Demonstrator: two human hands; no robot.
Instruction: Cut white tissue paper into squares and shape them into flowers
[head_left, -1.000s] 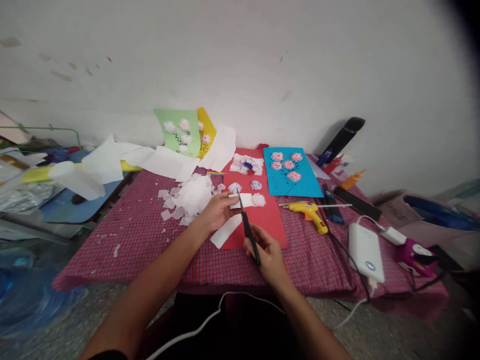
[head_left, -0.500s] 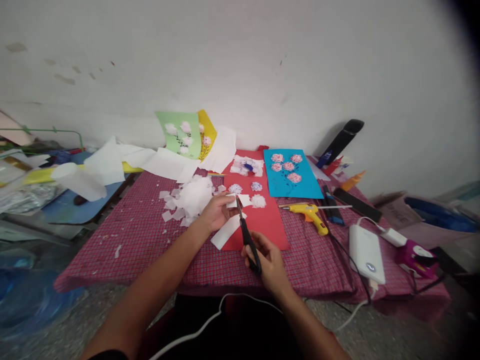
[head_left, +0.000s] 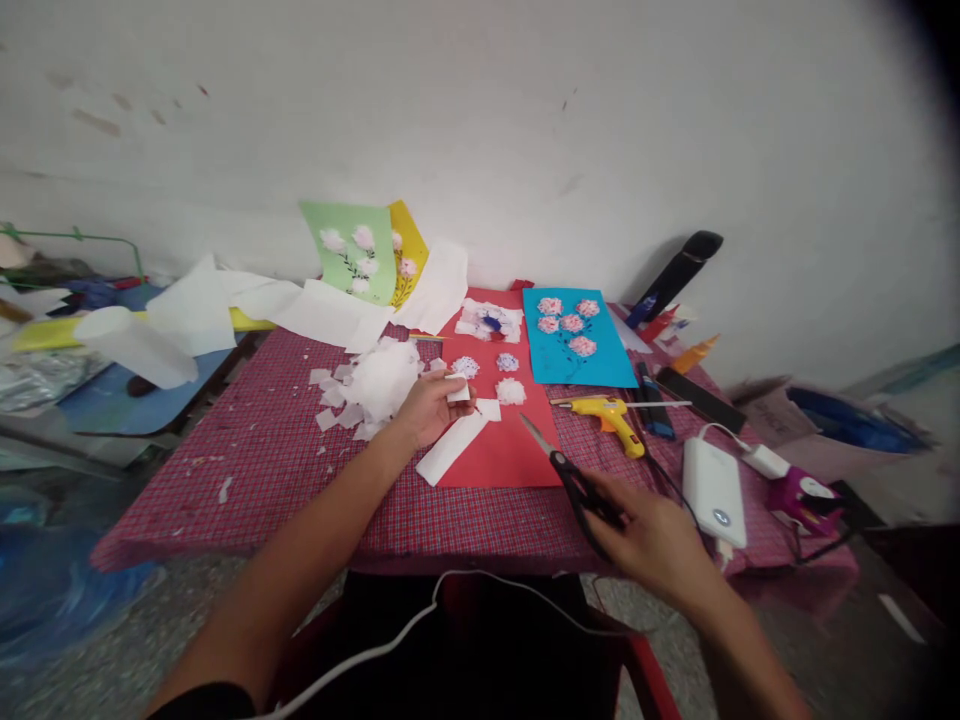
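Observation:
Between the fingers of my left hand (head_left: 431,405) is a small white paper piece (head_left: 458,388), over the left edge of the red sheet (head_left: 517,455). My right hand (head_left: 652,525) grips black-handled scissors (head_left: 574,480), their blades pointing up and left above the red sheet's right part. A white paper strip (head_left: 454,447) lies slantwise below my left hand. On the red sheet sit a white paper puff (head_left: 511,391), two purple-speckled puffs (head_left: 508,362) and a stained white tissue (head_left: 491,320). A heap of white paper squares (head_left: 382,385) lies left of my left hand.
To the right are a blue card with pink flowers (head_left: 581,345), a yellow glue gun (head_left: 611,420), a white power bank (head_left: 714,490) and its cables. Green card (head_left: 349,250) and yellow card lean against the wall. A paper roll (head_left: 139,345) lies far left.
My right hand has drawn the scissors away to the right, off the paper. My left hand keeps a small paper piece, while the strip now lies on the red sheet.

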